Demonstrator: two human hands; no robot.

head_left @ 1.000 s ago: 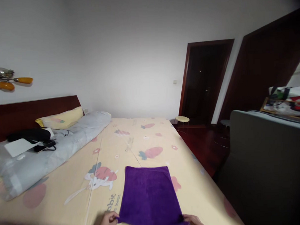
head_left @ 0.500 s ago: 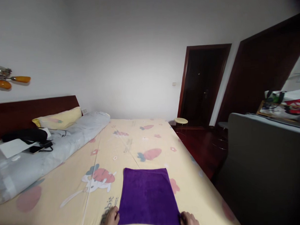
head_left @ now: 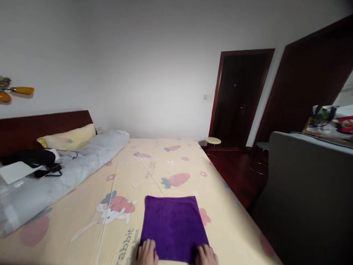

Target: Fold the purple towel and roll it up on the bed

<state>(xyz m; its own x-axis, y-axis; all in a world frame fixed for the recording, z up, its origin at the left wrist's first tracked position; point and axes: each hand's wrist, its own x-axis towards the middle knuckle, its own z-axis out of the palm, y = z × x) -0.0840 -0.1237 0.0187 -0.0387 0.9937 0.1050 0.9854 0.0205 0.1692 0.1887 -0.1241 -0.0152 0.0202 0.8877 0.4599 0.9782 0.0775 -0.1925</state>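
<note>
A purple towel [head_left: 172, 225] lies flat, roughly square, on the bed sheet near the front edge of the bed. At its near left corner, my left hand [head_left: 148, 257] rests with the fingers curled down over the cloth. My right hand [head_left: 206, 257] is at the near right corner, its fingers also bent onto the fabric. Both hands cover these corners, and the thumbs are hidden. The far edge of the towel shows a slight fold at the right.
The bed sheet [head_left: 154, 160] has carrot and rabbit prints. Along the headboard lie a grey rolled quilt [head_left: 87, 162], a yellow pillow [head_left: 69, 139] and black items with cables. A dark panel [head_left: 300, 182] and a round stool [head_left: 212, 141] stand to the right.
My hands have moved inward and slightly forward from the outer sides of the near corners onto the towel. Its near edge has shifted slightly away from me.
</note>
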